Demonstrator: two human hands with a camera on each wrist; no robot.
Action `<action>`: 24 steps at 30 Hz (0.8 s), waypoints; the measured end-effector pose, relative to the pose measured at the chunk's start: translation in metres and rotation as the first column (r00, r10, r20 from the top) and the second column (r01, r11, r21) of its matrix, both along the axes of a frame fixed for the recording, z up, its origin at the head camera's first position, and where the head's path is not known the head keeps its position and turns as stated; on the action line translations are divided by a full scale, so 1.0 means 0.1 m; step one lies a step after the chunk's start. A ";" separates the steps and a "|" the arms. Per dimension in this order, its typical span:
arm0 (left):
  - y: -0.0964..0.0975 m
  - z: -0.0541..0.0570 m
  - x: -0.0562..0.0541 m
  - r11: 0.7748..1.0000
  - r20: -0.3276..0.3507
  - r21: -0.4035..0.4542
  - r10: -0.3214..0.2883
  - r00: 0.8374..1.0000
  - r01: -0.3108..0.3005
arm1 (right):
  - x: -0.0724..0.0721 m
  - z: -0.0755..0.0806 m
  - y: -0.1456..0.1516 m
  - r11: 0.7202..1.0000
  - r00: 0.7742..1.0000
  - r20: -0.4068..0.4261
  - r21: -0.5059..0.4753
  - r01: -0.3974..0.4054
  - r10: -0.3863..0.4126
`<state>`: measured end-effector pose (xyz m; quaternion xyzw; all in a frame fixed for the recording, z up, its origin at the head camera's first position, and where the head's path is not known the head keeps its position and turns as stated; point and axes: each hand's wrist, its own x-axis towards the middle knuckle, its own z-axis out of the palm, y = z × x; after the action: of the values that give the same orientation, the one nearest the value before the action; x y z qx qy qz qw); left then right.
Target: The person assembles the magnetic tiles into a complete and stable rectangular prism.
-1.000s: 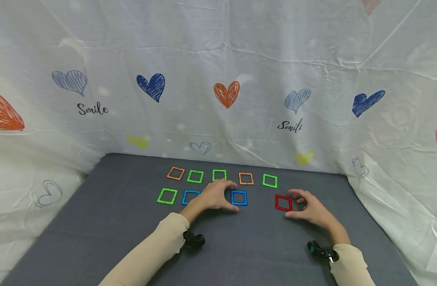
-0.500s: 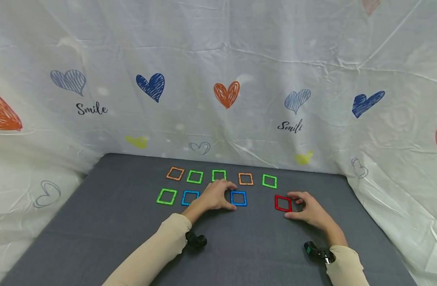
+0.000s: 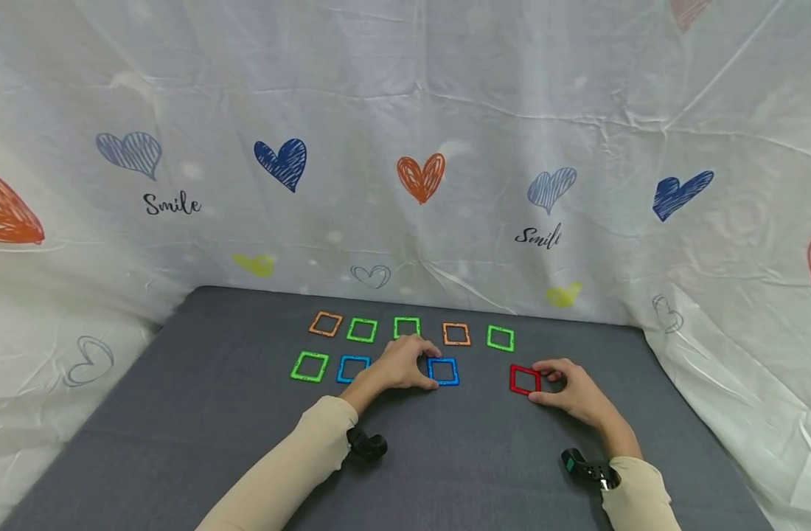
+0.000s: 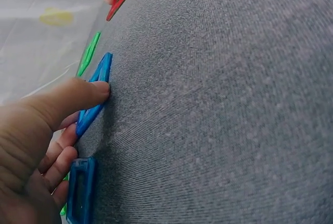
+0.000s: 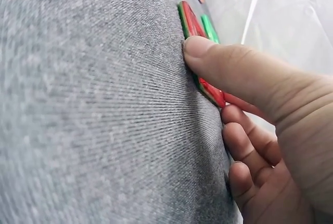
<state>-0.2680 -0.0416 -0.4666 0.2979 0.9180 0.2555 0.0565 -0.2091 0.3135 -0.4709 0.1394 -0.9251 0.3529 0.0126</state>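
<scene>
Spanning the left side of a blue square frame [image 3: 442, 360] on the grey table [image 3: 498, 457], the left hand [image 3: 399, 365] grips it between thumb and fingers, parted about the frame's breadth. The right hand [image 3: 574, 392] grips a red square frame [image 3: 525, 369] similarly, at its right side. From the left wrist, the thumb covers part of the blue edge; the far fingertips' contact is hidden. Behind that hand, a second blue frame [image 3: 354, 358] and a green frame [image 3: 407, 319] are partly covered. Neither held frame shows a clear long axis: blue's far edge runs nearly level, red's slants nearer toward the right
</scene>
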 end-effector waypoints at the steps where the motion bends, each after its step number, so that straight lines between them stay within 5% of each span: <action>1: 0.00 0.00 0.00 1.000 0.003 0.000 0.002 1.000 -0.002 | 0.00 0.00 0.00 1.000 1.000 0.002 0.000 -0.001 0.001; 24: -0.01 0.08 -0.01 0.996 0.054 0.089 -0.027 0.998 0.022 | -0.08 0.04 -0.01 0.999 0.999 0.038 -0.020 -0.035 0.036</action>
<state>-0.2685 -0.0431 -0.4585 0.3043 0.9001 0.3034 0.0719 -0.2168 0.3127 -0.4665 0.1488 -0.9190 0.3648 -0.0102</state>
